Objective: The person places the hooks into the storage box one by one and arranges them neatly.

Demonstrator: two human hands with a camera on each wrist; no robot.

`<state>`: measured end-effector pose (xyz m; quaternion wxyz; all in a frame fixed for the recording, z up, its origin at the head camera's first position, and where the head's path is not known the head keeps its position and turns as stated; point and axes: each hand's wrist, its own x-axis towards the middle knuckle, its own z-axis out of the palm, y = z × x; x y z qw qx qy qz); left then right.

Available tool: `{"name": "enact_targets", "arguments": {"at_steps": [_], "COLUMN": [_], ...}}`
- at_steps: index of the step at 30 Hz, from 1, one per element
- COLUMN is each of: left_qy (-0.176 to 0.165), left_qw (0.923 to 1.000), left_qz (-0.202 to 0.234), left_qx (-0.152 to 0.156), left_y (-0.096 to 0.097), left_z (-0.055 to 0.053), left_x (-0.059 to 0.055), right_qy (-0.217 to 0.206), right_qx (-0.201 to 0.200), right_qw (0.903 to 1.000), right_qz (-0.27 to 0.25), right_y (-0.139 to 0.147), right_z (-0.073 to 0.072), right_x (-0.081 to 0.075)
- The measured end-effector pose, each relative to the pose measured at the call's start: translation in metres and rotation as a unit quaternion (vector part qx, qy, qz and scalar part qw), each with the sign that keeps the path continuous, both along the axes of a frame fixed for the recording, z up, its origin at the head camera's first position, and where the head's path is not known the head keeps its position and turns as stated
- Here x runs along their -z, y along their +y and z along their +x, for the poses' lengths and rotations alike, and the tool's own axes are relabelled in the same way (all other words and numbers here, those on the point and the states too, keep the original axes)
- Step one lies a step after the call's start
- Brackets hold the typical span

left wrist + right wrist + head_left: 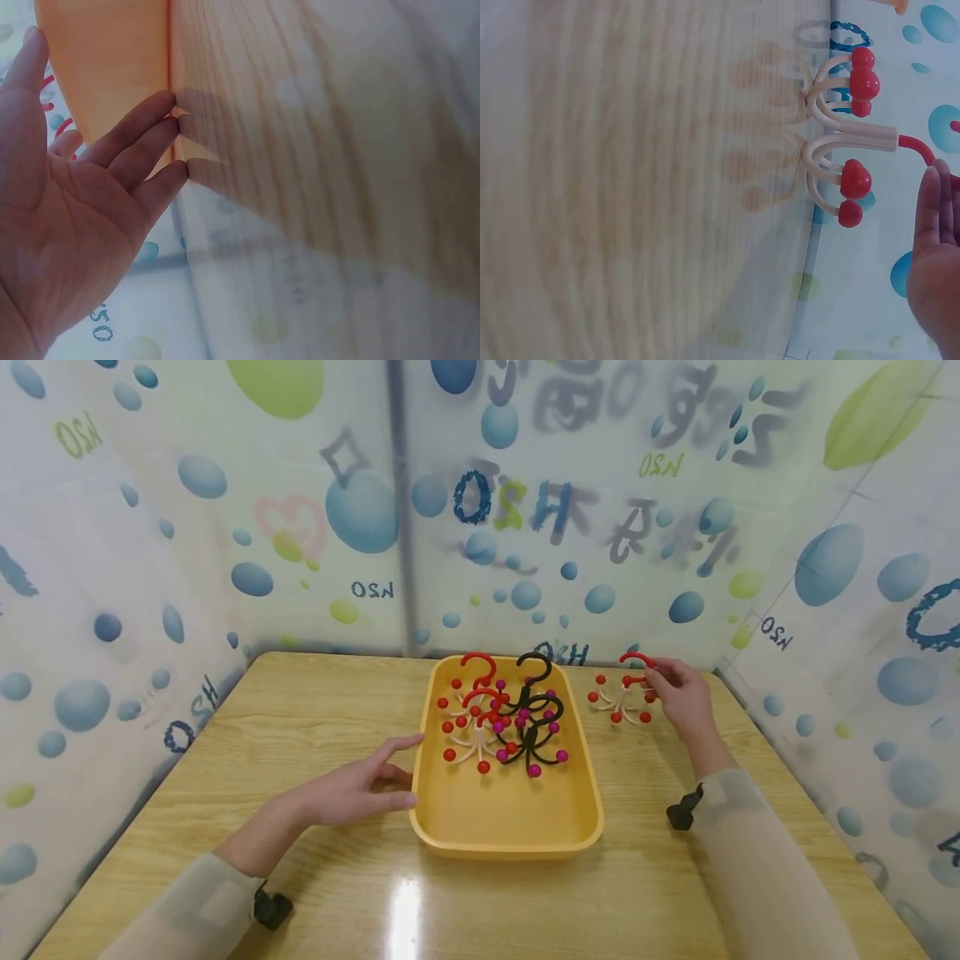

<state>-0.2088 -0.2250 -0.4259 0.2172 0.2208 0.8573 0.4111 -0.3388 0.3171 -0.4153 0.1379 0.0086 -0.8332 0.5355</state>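
Observation:
My right hand (678, 693) pinches the red hook of a many-pronged claw-like piece (621, 700), right of the tray. Its cream prongs curve outward and end in red balls; in the right wrist view these prongs (821, 146) sit close over the tabletop, with their reflection beside them. Fingers fairly straight, my left hand (360, 789) rests against the left side of a yellow plastic tray (510, 850). In the left wrist view three fingertips (161, 105) meet the tray's lower wall. Inside the tray stand red-hooked cream pieces (478, 747) and black-hooked pieces with magenta balls (532, 739).
The pieces cluster in the tray's far half, with hooks rising above its rim. A glossy wooden table (315, 710) lies under everything. Printed wall panels (300, 510) with blue and green bubbles close in the back and both sides.

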Motion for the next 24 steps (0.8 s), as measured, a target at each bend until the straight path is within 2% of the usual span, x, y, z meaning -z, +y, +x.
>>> {"name": "enact_targets", "arguments": {"at_steps": [5,12,18,24], "left_qy": [0.003,0.004,0.003,0.004], "left_qw": [1.0000,1.0000,1.0000,1.0000], "left_qz": [-0.003,-0.006,-0.006,0.002], "left_qx": [0.001,0.000,0.000,0.008], "left_y": [0.001,0.000,0.000,0.001], "left_z": [0.000,0.000,0.001,0.001], "left_x": [-0.001,0.000,-0.001,0.000], "right_qy": [0.002,0.030,0.039,0.044], "right_qx": [-0.001,-0.012,-0.036,-0.079], "right_qw": [1.0000,0.9993,0.9984,0.9922], "right_qz": [0.002,-0.016,-0.020,-0.086], "right_y": [0.003,0.009,0.010,0.003], "right_z": [0.018,0.047,0.073,0.102], "right_x": [-0.006,-0.016,-0.024,-0.033]}}
